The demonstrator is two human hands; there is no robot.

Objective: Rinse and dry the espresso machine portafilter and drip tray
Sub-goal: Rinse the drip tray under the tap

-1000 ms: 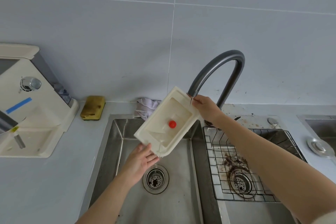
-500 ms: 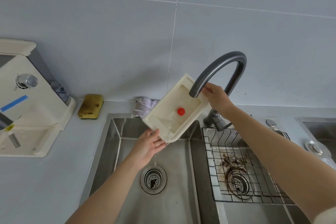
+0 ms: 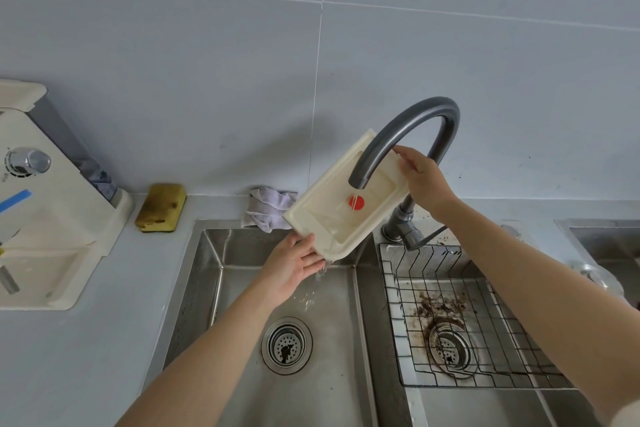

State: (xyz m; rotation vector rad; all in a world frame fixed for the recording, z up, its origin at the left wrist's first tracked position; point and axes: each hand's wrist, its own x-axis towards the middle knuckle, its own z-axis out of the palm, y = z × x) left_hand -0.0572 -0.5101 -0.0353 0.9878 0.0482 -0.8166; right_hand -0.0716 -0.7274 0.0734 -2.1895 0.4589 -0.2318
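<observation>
The cream plastic drip tray [image 3: 322, 211], with a red float button [image 3: 356, 202] inside, is held tilted under the spout of the grey arched faucet [image 3: 412, 125]. A thin stream of water falls from the spout into the tray and runs off its low corner into the left sink basin [image 3: 329, 378]. My left hand [image 3: 294, 267] supports the tray's low near end. The tray's high far end is gripped by my right hand [image 3: 420, 178]. The portafilter is not in view.
The cream espresso machine [image 3: 41, 218] stands on the counter at left. A yellow sponge [image 3: 161, 206] and a grey cloth [image 3: 268, 206] lie behind the basin. The right basin holds a wire rack [image 3: 450, 319] over coffee grounds around its drain.
Both hands have raised the drip tray up and to the right, bringing it under the faucet spout. Water now runs into the tray and spills off its low corner.
</observation>
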